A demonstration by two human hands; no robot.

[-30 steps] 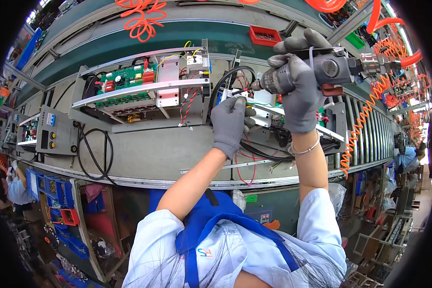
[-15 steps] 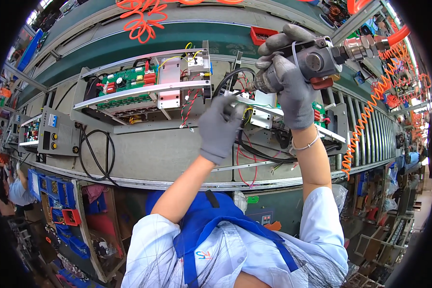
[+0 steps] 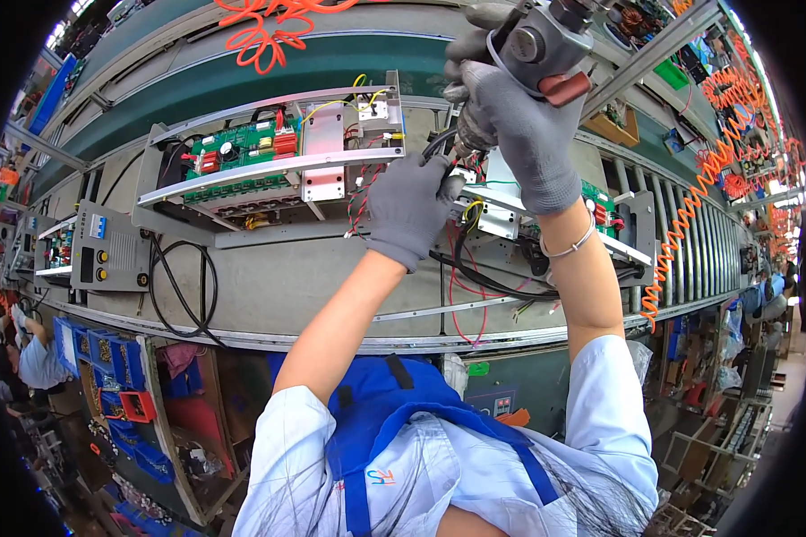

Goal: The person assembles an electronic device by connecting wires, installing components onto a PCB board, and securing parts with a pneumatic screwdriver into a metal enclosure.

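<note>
My right hand (image 3: 533,125), in a grey glove, is wrapped round a grey air-powered driver (image 3: 560,52) with a red-brown lever. The tool tilts so that its chuck (image 3: 476,130) points down and to the left. Close by its tip, my gloved left hand (image 3: 410,199) has its fingers curled together; what they hold, if anything, is hidden. Both hands are above the near end of an open metal chassis (image 3: 636,228) with a green circuit board (image 3: 593,192), white brackets (image 3: 497,221) and black cables. My hands cover part of it.
To the left stands a second open chassis (image 3: 260,167) with a green board and loose wires. A grey panel with knobs (image 3: 107,249) and a black cable loop (image 3: 181,291) are farther left. Rollers (image 3: 690,237) and an orange coiled hose (image 3: 676,242) lie to the right.
The driver and my right hand have moved up and left, and the tool has tipped more steeply downward. My left hand has shifted slightly, its fingers now beside the tool's tip.
</note>
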